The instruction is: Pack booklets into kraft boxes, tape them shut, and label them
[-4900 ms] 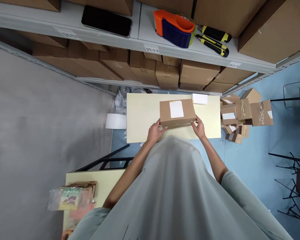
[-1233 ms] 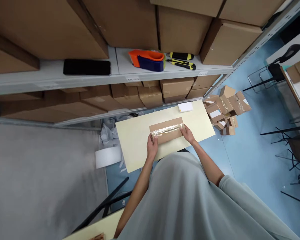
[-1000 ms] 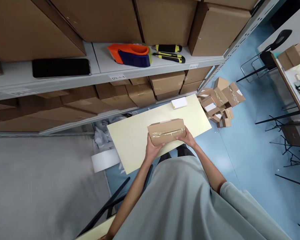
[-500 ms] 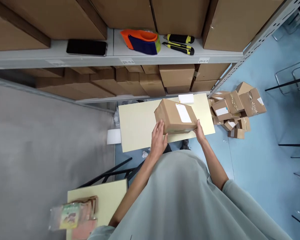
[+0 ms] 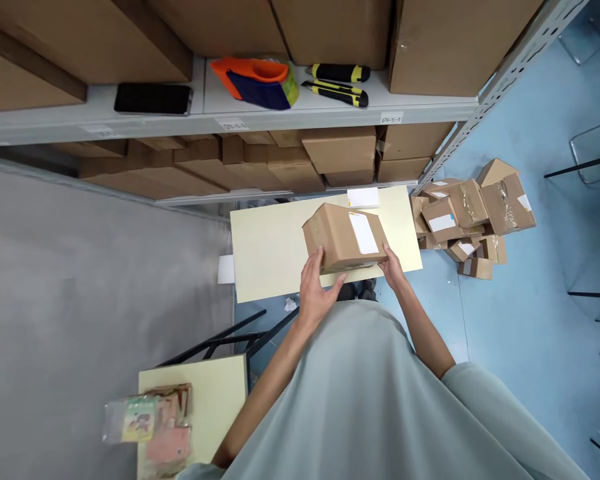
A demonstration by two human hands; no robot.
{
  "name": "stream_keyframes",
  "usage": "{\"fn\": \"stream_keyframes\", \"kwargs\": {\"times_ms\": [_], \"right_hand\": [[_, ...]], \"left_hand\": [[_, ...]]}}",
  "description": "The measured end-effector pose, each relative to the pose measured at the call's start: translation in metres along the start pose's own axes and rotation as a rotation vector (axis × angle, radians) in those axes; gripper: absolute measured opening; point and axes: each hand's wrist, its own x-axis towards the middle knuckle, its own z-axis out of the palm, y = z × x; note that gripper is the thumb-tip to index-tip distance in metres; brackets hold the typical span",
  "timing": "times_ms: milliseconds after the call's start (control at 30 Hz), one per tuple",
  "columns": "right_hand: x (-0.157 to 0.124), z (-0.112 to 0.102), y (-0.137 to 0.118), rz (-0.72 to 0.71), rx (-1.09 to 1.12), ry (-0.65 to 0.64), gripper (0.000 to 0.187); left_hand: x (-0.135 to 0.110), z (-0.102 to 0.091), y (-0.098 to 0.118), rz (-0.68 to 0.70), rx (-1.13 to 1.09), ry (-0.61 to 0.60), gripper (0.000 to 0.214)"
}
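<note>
A taped cardboard box (image 5: 337, 233) with a white label on its top is between my two hands, above the pale yellow table (image 5: 265, 260). My left hand (image 5: 317, 290) has its fingers against the box's near left corner, and its thumb sticks out along the near side. At the right end, my right hand (image 5: 393, 268) grips the near corner, its lower fingers partly hidden under the box. Behind the box, a small white box (image 5: 363, 198) lies at the table's far edge.
Above stands a metal shelf (image 5: 345, 119) with cardboard boxes, a phone (image 5: 153, 99), an orange and blue tape dispenser (image 5: 255, 83) and utility knives (image 5: 337, 85). Parcels (image 5: 460, 210) are piled on the floor at right. Bagged items (image 5: 155, 423) lie on another table at lower left.
The box has shifted slightly left and nearer to me, with both hands on it. My left thumb has spread away from the fingers. The whole view has shifted a little.
</note>
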Motion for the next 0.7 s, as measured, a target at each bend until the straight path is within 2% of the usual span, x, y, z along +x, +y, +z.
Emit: {"fn": "stream_keyframes", "kwargs": {"times_ms": [133,233,333,433,533,700], "right_hand": [[-0.013,-0.008,-0.021,-0.096,-0.088,0.115,0.068],[-0.024,-0.019,-0.04,-0.195,-0.132,0.191,0.07],[-0.038,-0.037,-0.057,-0.295,-0.178,0.318,0.072],[-0.054,-0.061,-0.067,-0.328,-0.187,0.445,0.074],[-0.071,-0.082,-0.07,-0.345,-0.154,0.551,0.077],[-0.082,-0.103,-0.069,-0.341,-0.072,0.599,0.08]], "left_hand": [[0.022,0.003,-0.031,-0.118,-0.038,0.008,0.089],[0.043,0.017,-0.05,-0.166,-0.126,-0.095,0.083],[0.064,0.04,-0.055,-0.164,-0.214,-0.238,0.074],[0.084,0.066,-0.046,-0.14,-0.266,-0.383,0.072],[0.103,0.086,-0.027,-0.065,-0.278,-0.507,0.07],[0.129,0.108,0.006,0.029,-0.23,-0.588,0.065]]}}
